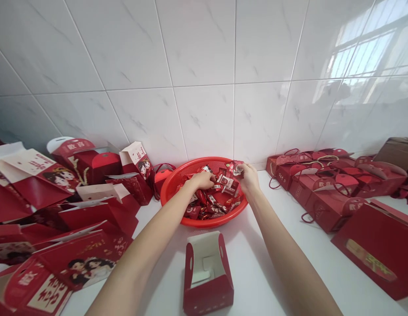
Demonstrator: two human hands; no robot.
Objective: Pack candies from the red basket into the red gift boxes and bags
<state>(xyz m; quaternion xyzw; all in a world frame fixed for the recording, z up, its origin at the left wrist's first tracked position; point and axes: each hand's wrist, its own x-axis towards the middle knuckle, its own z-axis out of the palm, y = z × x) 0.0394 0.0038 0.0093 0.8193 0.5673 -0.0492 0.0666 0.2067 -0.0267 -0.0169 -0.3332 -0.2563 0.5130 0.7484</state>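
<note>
A red plastic basket [173,213] stands against the wall with a heap of red-wrapped candies [220,204] in it. Over the heap, my left hand [203,180] is closed, fingertips down among the wrappers; what they grip is hidden. At the basket's right rim, my right hand [249,176] pinches a wrapped candy [236,169], dark red with pale lettering. In front of the basket, between my forearms, sits a small dark red gift box [209,294] with its top open. Its pale inside shows folded bottom flaps and no candy.
Unfilled-looking red and white gift boxes [92,245] crowd the left side, several with tops open. Closed red boxes with cord handles [322,193] stand in rows at right. A larger red box [375,250] lies nearer on the right. White tiled wall [204,114] bounds the back.
</note>
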